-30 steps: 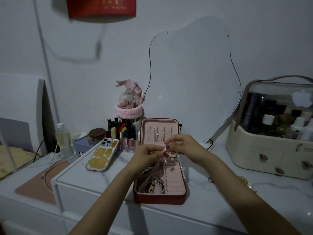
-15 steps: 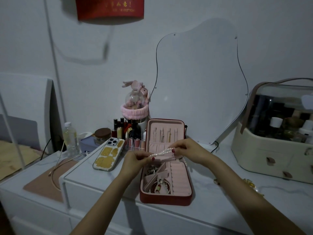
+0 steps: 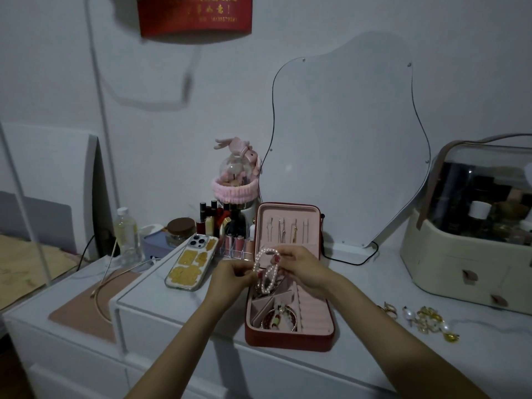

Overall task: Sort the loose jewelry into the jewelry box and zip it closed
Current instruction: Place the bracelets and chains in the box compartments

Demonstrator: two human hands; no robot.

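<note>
Gathering a pearl strand (image 3: pixel 266 269) into loops at frame centre, just above the open red jewelry box (image 3: pixel 289 338): left hand (image 3: pixel 230 279) and right hand (image 3: pixel 302 269) both pinching the beads. Already lying in the box's lower-left compartment, a red bangle (image 3: pixel 278 319). Still waiting at lower right, loose gold and pearl pieces (image 3: pixel 426 319) on the white dresser top (image 3: pixel 178 309). Judging roughly midway, with zipping not yet begun.
</note>
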